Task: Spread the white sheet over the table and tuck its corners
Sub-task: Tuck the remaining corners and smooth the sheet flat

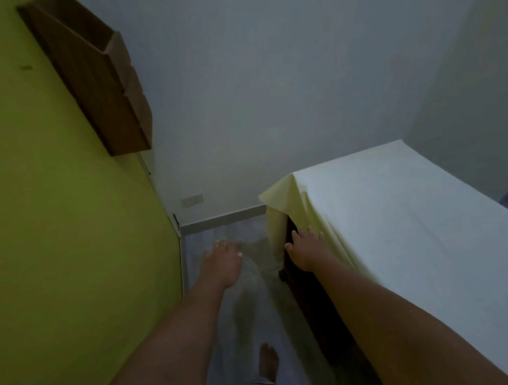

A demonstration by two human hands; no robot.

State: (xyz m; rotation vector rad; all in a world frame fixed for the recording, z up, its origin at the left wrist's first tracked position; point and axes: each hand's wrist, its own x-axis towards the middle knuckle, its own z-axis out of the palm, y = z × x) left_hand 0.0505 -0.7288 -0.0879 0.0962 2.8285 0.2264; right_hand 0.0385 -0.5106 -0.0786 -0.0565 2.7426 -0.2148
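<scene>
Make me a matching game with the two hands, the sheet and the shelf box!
Things:
1. left hand
2. right hand
3. sheet
4. wooden shelf

Places:
A. fixed on the green wall
B. spread over the table top
C. in the air above the floor, touching nothing
D. on the sheet at the table's edge

Pairs: 1-C, 2-D, 3-B, 4-A

Sheet [393, 215] — smooth matt cloth.

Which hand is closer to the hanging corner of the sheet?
Right. The right hand rests on the table's side edge just below the sheet corner; the left hand hovers apart over the floor.
</scene>
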